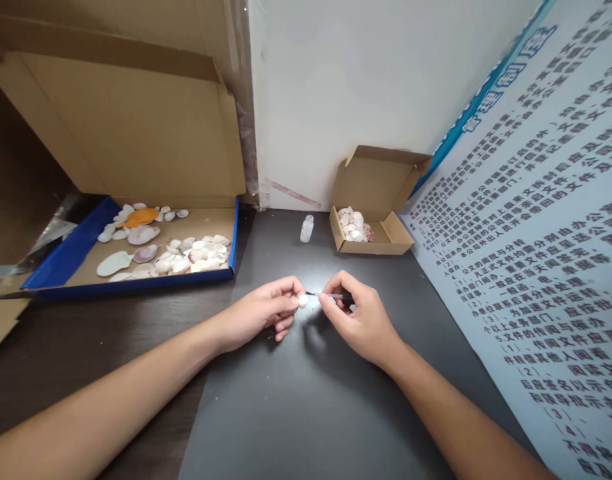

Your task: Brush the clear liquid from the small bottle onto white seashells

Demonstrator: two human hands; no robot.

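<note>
The left hand (272, 309) pinches a small white shell (303, 301) between thumb and fingers, above the dark grey mat (266, 413) on the desk (151, 360); the right hand (360, 317) grips a thin tool (335, 296) with a black end, its tip pointing left at the shell; beyond them stands a small bottle (307, 230), with an open box of shells (376, 248) at far right and a larger blue-sided box (151, 285), also holding shells, at far left
</note>
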